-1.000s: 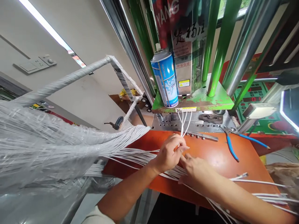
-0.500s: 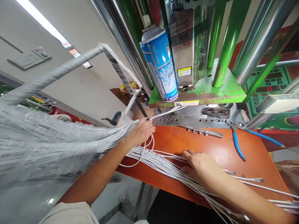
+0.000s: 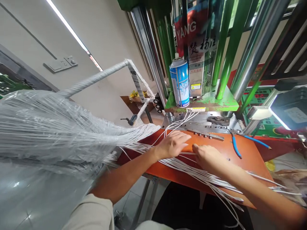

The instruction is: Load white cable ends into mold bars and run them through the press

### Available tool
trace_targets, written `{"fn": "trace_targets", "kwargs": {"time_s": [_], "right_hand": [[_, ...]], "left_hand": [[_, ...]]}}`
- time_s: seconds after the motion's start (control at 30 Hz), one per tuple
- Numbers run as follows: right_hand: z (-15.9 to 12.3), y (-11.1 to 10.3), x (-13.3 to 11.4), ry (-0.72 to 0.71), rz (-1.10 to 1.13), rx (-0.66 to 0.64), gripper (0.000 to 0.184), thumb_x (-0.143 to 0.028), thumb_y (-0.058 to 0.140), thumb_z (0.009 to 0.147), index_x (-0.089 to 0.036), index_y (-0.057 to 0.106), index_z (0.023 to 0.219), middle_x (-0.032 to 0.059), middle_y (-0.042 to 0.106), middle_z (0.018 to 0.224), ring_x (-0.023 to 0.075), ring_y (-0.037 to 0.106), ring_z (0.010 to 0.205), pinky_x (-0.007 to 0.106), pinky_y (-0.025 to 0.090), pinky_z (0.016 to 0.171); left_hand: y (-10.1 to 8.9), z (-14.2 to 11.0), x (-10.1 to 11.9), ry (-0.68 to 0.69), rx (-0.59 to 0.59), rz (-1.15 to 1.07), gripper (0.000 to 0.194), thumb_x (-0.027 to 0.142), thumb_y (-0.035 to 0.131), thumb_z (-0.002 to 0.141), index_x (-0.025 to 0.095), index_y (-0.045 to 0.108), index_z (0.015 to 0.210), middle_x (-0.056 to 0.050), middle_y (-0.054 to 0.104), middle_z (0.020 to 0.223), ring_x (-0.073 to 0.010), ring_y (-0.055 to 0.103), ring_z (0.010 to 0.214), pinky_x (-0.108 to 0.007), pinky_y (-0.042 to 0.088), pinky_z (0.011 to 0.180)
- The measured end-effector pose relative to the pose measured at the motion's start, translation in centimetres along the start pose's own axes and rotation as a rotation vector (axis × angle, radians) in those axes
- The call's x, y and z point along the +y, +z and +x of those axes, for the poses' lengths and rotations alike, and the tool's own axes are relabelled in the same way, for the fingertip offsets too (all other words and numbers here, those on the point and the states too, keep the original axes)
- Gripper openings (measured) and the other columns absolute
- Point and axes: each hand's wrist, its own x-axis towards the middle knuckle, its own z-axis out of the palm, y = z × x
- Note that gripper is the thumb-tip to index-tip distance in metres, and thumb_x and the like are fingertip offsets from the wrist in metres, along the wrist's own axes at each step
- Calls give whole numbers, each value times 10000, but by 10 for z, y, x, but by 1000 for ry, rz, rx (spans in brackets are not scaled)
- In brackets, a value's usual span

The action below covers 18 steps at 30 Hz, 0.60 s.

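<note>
My left hand (image 3: 173, 144) over orange table (image 3: 251, 166), fingers loosely extended, thumb apart. Right hand (image 3: 206, 156) just beside, fingers curled near thin cable between hands; cannot tell if gripping it. White cable bundle (image 3: 189, 171) on table, passing under left forearm. More strands (image 3: 188, 118) loop from beneath green plate (image 3: 216, 103). Spray can (image 3: 179, 83) upright there. Blue-handled pliers (image 3: 234, 143) right of metal bar (image 3: 206, 134).

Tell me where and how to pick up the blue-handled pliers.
Take the pliers by both blue handles, coming from the near right. The head lies toward the machine, while the handles splay wide apart toward that near right side, so they probably need squeezing together first.
</note>
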Motion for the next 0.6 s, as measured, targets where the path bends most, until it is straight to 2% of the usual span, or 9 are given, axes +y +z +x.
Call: {"fn": "trace_targets", "kwargs": {"time_s": [0.07,0.13,0.23,0.3,0.37,0.4,0.47,0.53,0.6], "right_hand": [[-4,-3,8,-1,15,-24,185,-190,564,917,-150,656,1073,123,732,887,260,721,828,313,442,679],[-10,-1,11,-1,36,-58,121,-237,623,898,-164,676,979,118,737,875,268,724,816,313,432,662],[-19,-2,14,-13,87,-73,139,-191,543,939,-160,677,918,114,739,882,236,715,791,303,415,650],[-27,-14,20,-26,133,-45,188,-175,479,969,-164,667,963,97,735,926,191,690,779,287,409,656],[-39,-35,30,-25,205,1,184,-216,466,993,-179,646,984,62,720,913,149,643,730,268,398,641],[-47,-47,35,-20,253,22,188,-267,470,1009,-191,638,976,38,705,871,133,607,687,260,384,618],[-64,-67,43,-15,342,40,257,-388,481,1028,-214,634,917,-9,651,742,116,518,599,256,340,566],[-78,-76,42,-32,360,28,321,-416,477,1035,-221,627,829,-26,595,655,115,467,567,264,300,552],[-87,-72,35,-92,323,-1,324,-331,469,1034,-211,610,768,-15,603,665,117,495,600,272,295,580]], "left_hand": [[10,9,23,12,15,-114,421,211,459,1031,135,458,1445,-139,623,1400,-238,597,1291,-394,471,1124],[22,16,39,-8,12,-183,440,204,431,1032,144,436,1468,-142,611,1418,-248,591,1312,-394,483,1113],[31,25,53,-41,8,-282,443,225,386,1042,159,435,1477,-144,606,1424,-257,587,1328,-405,475,1126],[24,28,60,-87,21,-384,467,263,376,1050,154,413,1502,-154,614,1408,-260,625,1272,-393,503,1075],[8,27,66,-156,-6,-500,492,359,451,1045,152,438,1491,-137,691,1256,-254,693,1100,-355,545,938],[-2,25,69,-201,-40,-551,475,411,494,1034,156,505,1434,-107,725,1126,-238,708,986,-325,544,854],[-21,18,74,-314,-160,-649,379,484,520,1022,167,660,1176,-36,699,845,-184,671,777,-268,496,711],[-30,10,79,-442,-373,-827,405,528,489,1027,170,665,959,3,625,692,-129,587,600,-236,432,581],[-24,5,86,-518,-601,-1102,428,589,517,998,177,624,956,21,602,669,-96,516,482,-219,379,477]]}}
